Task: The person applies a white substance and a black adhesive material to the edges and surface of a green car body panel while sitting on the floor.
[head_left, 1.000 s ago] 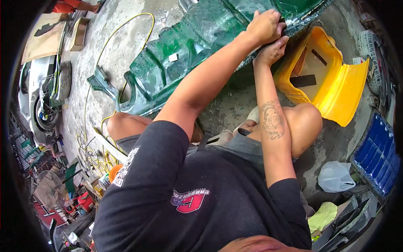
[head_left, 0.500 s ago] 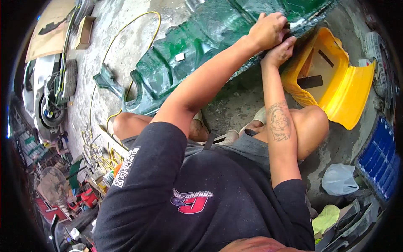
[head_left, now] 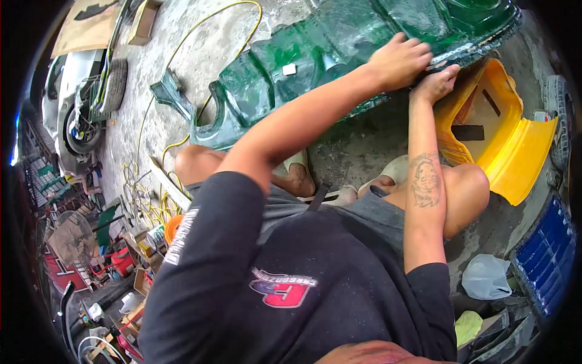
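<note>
A large green moulded panel (head_left: pixel 339 54) with a glossy, ribbed surface and a rough edge lies across the floor in front of me. My left hand (head_left: pixel 401 60) is over its near edge, palm down, with the fingers curled. Just to the right and lower, my right hand (head_left: pixel 434 85) is closed at the same edge, its thumb on top and the other fingers mostly hidden. Whether a small tool is between the hands, I cannot make out. A small white block (head_left: pixel 289 70) rests on the panel.
A yellow moulded shell (head_left: pixel 515 164) stands close to my right arm. Beyond my right knee are a blue ribbed panel (head_left: pixel 545 249) and a white plastic bag (head_left: pixel 486 277). A yellow hose (head_left: pixel 182 45) loops over the floor at left, near a partly stripped car (head_left: pixel 76 121).
The view has turned, shifting the whole scene. Along the panel's edge, my left hand has drawn back a little toward me, and the hands are slightly farther apart sideways.
</note>
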The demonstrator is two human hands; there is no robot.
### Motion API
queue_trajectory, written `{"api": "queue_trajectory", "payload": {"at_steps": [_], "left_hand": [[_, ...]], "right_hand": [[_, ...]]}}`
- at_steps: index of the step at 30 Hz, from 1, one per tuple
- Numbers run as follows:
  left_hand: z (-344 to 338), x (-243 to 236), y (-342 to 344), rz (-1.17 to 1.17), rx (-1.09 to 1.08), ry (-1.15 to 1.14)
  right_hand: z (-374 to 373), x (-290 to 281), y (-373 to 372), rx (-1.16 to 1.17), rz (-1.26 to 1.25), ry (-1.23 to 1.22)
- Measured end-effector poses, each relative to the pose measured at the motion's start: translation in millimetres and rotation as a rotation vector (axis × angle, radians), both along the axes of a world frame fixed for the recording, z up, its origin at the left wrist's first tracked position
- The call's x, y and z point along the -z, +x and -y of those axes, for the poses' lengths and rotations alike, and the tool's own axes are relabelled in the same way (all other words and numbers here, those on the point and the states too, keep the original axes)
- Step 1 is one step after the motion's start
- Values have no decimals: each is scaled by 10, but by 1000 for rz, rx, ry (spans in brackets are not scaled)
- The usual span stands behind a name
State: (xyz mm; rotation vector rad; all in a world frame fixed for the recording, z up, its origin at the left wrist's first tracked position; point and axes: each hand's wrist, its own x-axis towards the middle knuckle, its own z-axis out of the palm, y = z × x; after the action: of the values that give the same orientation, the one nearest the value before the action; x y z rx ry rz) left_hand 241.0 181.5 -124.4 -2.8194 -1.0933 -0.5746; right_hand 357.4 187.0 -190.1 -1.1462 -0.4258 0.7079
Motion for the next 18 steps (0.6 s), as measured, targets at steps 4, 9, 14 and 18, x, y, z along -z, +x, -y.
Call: {"api": "queue_trajectory", "payload": {"at_steps": [4,9,14,18], "left_hand": [[189,194,-208,61,-11,-14],[1400,549,-1663,-13,-138,-263],[917,442,-1219,113,-3,-138],[378,240,-256,242,-198,-86]], "right_hand": [[42,-135,-66,14,-12,-19],[32,-145,6,100,112,-132],[-38,-30,-7,79,266,-150],[-30,68,52,55,562,-424]]}}
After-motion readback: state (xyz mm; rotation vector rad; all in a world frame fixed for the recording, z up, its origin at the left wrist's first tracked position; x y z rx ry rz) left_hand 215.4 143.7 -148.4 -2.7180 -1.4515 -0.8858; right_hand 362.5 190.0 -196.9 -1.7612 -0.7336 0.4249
